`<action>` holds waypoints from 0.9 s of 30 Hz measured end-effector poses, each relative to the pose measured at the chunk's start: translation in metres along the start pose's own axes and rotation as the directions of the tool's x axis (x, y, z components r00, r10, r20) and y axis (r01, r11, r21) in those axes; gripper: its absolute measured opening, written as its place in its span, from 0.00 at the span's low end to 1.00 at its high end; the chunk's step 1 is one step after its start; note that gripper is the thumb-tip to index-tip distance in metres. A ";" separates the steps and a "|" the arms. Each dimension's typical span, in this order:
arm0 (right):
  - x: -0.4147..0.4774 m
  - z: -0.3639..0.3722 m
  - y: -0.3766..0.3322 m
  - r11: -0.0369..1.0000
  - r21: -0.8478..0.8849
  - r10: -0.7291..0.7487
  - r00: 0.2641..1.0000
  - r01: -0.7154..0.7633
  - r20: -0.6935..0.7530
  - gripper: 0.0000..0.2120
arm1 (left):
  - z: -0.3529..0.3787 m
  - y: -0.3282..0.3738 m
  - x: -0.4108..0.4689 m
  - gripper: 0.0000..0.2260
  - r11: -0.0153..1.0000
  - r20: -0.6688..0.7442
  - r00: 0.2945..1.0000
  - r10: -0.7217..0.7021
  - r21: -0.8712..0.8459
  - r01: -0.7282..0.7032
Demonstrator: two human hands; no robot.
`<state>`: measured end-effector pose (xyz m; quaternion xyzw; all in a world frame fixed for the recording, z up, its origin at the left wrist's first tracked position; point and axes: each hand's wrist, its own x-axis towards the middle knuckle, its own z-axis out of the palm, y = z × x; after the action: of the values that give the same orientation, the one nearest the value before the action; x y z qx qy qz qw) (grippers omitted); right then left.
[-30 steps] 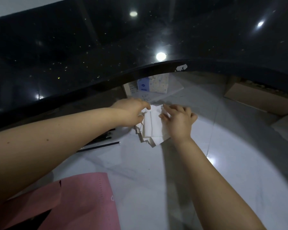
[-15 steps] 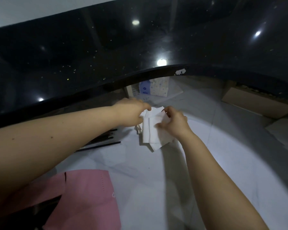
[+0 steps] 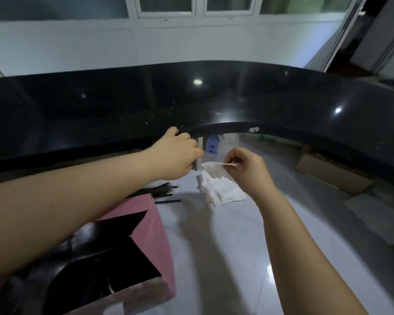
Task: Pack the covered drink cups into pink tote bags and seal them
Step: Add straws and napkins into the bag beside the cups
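Note:
A pink tote bag (image 3: 156, 226) stands open at the lower left, and its dark inside hides whatever it holds. No drink cup shows. My right hand (image 3: 248, 171) pinches a thin white napkin (image 3: 212, 168) and holds it up above a loose stack of napkins (image 3: 225, 193) on the white surface. My left hand (image 3: 178, 155) is curled shut at the left end of that napkin, just under the counter's edge.
A glossy black counter (image 3: 191, 103) arches across the view above the hands. Black straws (image 3: 163, 192) lie behind the bag. A blue and white box (image 3: 216, 144) stands under the counter. Cardboard boxes (image 3: 328, 173) sit at the right.
Both hands have risen from the stack, and the right one has lifted a napkin off it. The view has tilted up, and the pink bag now stands open closer in.

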<state>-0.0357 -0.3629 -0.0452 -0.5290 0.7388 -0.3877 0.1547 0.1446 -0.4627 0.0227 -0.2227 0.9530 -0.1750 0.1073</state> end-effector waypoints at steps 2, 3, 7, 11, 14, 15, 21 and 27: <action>-0.009 -0.004 -0.022 0.998 -0.036 -0.051 0.998 0.049 -0.035 0.07 | -0.008 -0.002 -0.024 0.17 1.000 -0.041 0.999 -0.027 0.011 0.028; -0.013 -0.005 -0.034 0.996 -0.045 -0.076 0.996 0.074 -0.056 0.07 | -0.012 -0.003 -0.036 0.17 0.999 -0.061 0.997 -0.044 0.007 0.045; -0.029 -0.006 -0.088 0.990 0.012 -0.140 0.978 0.143 -0.158 0.09 | -0.024 -0.013 -0.091 0.19 0.993 -0.114 0.986 -0.118 -0.039 0.114; -0.054 0.002 -0.146 0.975 0.081 -0.184 0.959 0.205 -0.217 0.11 | -0.025 -0.029 -0.153 0.20 0.969 -0.147 0.964 -0.220 -0.146 0.198; -0.075 0.010 -0.189 0.959 0.135 -0.210 0.944 0.250 -0.255 0.11 | -0.019 -0.044 -0.205 0.21 0.911 -0.159 0.935 -0.317 -0.324 0.254; -0.082 0.015 -0.203 0.949 0.154 -0.230 0.937 0.276 -0.262 0.11 | -0.015 -0.048 -0.224 0.21 0.884 -0.161 0.925 -0.345 -0.387 0.263; -0.129 0.048 -0.253 0.909 0.261 -0.289 0.942 0.326 -0.171 0.11 | 0.026 -0.055 -0.308 0.15 0.688 -0.104 0.895 -0.433 -0.679 0.254; -0.149 0.088 -0.240 0.975 0.133 -0.193 0.972 0.175 0.132 0.08 | 0.061 -0.045 -0.332 0.17 0.622 -0.150 0.893 -0.424 -0.765 0.167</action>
<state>0.2380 -0.2977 0.0474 -0.6116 0.6487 -0.4051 0.2026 0.4706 -0.3644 0.0262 -0.3714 0.8948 0.1741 -0.1761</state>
